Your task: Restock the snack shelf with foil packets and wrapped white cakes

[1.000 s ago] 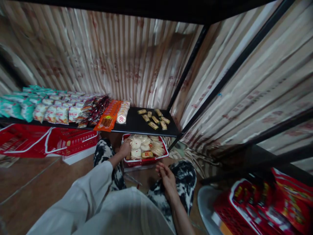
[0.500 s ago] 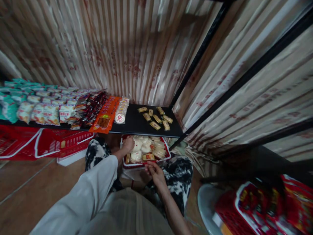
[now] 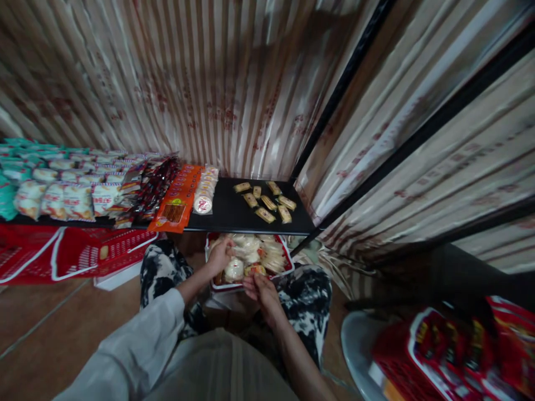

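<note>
A red basket with a white rim [image 3: 288, 262] stands low between my knees, partly under the shelf's front edge. Inside lie round white packaged snacks [image 3: 234, 270], a yellow-orange packet [image 3: 254, 269] and a bunch of long pale packets [image 3: 272, 255]. My left hand [image 3: 220, 256] is over the basket's left side, its fingers closed among the white packs; what they pinch is too small to make out. At the front rim, beside the yellow-orange packet, my right hand [image 3: 262, 292] has its fingers curled together. Anything inside it is hidden.
On the black shelf [image 3: 225, 214] lie several small yellow packets [image 3: 267, 202], a white roll pack [image 3: 204, 192], an orange bag [image 3: 178, 200] and rows of white snack packs [image 3: 77, 199]. Red baskets [image 3: 83, 253] stand at left. A filled red basket [image 3: 397, 356] is at right. Black poles [image 3: 343, 86] slant past.
My left hand has shifted slightly right, further over the white packs. My right hand has moved slightly down and its fingers have changed position. The view has tilted a little.
</note>
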Available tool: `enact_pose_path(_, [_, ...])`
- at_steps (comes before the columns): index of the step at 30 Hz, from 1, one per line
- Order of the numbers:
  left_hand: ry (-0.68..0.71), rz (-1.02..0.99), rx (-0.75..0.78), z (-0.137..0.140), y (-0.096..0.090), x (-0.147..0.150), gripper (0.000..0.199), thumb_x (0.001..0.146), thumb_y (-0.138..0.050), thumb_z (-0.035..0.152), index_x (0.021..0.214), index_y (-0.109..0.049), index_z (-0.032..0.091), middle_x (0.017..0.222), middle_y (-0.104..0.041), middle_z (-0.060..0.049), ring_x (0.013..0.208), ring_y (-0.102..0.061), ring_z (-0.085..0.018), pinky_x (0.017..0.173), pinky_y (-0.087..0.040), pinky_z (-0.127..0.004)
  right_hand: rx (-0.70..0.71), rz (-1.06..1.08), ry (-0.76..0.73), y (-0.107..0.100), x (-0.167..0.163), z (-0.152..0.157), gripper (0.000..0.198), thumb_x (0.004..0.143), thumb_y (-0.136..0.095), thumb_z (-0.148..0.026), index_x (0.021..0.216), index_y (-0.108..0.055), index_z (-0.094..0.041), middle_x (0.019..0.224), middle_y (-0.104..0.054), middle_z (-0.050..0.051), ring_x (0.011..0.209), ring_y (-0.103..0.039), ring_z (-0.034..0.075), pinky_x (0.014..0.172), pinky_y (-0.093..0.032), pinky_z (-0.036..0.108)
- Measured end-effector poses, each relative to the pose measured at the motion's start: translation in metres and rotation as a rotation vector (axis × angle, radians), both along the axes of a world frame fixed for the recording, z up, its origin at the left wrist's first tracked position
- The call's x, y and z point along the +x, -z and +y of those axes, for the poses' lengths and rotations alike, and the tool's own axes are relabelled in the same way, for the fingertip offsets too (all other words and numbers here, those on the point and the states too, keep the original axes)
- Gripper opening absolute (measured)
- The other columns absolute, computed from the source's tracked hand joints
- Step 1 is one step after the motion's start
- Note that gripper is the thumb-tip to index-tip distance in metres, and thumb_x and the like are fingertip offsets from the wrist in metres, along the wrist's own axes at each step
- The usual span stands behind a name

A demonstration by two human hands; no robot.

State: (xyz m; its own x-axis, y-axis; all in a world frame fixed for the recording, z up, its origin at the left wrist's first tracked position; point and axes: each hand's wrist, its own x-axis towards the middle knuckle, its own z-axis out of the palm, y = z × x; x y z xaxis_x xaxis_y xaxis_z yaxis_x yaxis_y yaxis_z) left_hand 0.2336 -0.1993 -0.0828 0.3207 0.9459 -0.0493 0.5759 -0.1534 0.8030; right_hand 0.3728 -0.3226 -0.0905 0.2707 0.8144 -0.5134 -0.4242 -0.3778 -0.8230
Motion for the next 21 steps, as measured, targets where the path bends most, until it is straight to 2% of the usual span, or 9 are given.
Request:
enact_pose_path(3, [0.093,-0.222,-0.004,-0.017,-0.011,-0.008,0.014,0.080,-0.047,0.010,0.088,-0.053,0.019,0.093,-0.065,-0.001,0.082,-0.063,-0.012,0.075,-0.050,-0.024,-0.007,0.209,0.059,-0.009,-0.003,0.008,0.040,0.071,-0.064,-0.057,0.082,-0.063,-0.019,0.084,-0.072,0.009,0.081,-0.068,0.022,0.068,-0.054,0.033])
enact_pose_path(6, [0.184,-0.423,-0.090,-0.036,-0.021,-0.017,0.013,0.078,-0.048,0.010,0.086,-0.052,0.019,0.100,-0.065,-0.004,0.091,-0.063,-0.015,0.081,-0.050,-0.027,0.002,0.337,0.061,-0.019,-0.003,0.012,0.036,0.077,-0.059,-0.054,0.083,-0.061,-0.019,0.085,-0.072,0.009,0.085,-0.068,0.021,0.073,-0.054,0.034])
enact_pose_path(10, [0.207,-0.443,-0.111,-0.058,-0.027,-0.032,0.013,0.076,-0.048,0.009,0.082,-0.053,0.019,0.107,-0.064,-0.005,0.102,-0.060,-0.018,0.087,-0.049,-0.031,0.046,0.232,0.087,-0.028,-0.007,0.013,0.025,0.070,-0.070,-0.037,0.089,-0.063,-0.021,0.086,-0.071,0.002,0.074,-0.067,0.016,0.064,-0.053,0.025])
enact_pose_path(13, [0.173,-0.472,-0.052,-0.069,-0.026,-0.041,0.016,0.077,-0.045,0.010,0.083,-0.057,0.019,0.121,-0.058,-0.007,0.111,-0.055,-0.020,0.091,-0.047,-0.034,0.076,0.176,0.089,-0.032,-0.011,0.011,0.028,0.062,-0.074,-0.026,0.087,-0.064,-0.020,0.081,-0.071,0.000,0.066,-0.064,0.013,0.056,-0.050,0.021])
enact_pose_path(16, [0.064,-0.555,-0.078,-0.077,-0.026,-0.044,0.018,0.074,-0.048,0.013,0.088,-0.059,0.019,0.130,-0.050,-0.008,0.111,-0.054,-0.021,0.085,-0.051,-0.032,0.130,0.185,0.080,-0.039,-0.015,0.011,0.034,0.059,-0.074,-0.024,0.091,-0.065,-0.020,0.082,-0.072,0.000,0.065,-0.064,0.014,0.060,-0.051,0.024])
enact_pose_path(18, [-0.031,-0.641,-0.176,-0.079,-0.026,-0.044,0.024,0.075,-0.050,0.019,0.098,-0.056,0.019,0.125,-0.053,-0.009,0.098,-0.060,-0.019,0.076,-0.053,-0.030,0.144,0.174,0.084,-0.042,-0.018,0.012,0.038,0.057,-0.074,-0.025,0.094,-0.065,-0.020,0.081,-0.072,0.000,0.067,-0.065,0.015,0.064,-0.051,0.027])
enact_pose_path(21, [-0.125,-0.694,-0.282,-0.079,-0.024,-0.041,0.032,0.077,-0.053,0.027,0.107,-0.050,0.019,0.105,-0.061,-0.007,0.084,-0.063,-0.016,0.068,-0.054,-0.027,0.154,0.142,0.070,-0.044,-0.022,0.016,0.044,0.054,-0.076,-0.027,0.097,-0.064,-0.021,0.081,-0.072,-0.001,0.070,-0.066,0.016,0.068,-0.051,0.029])
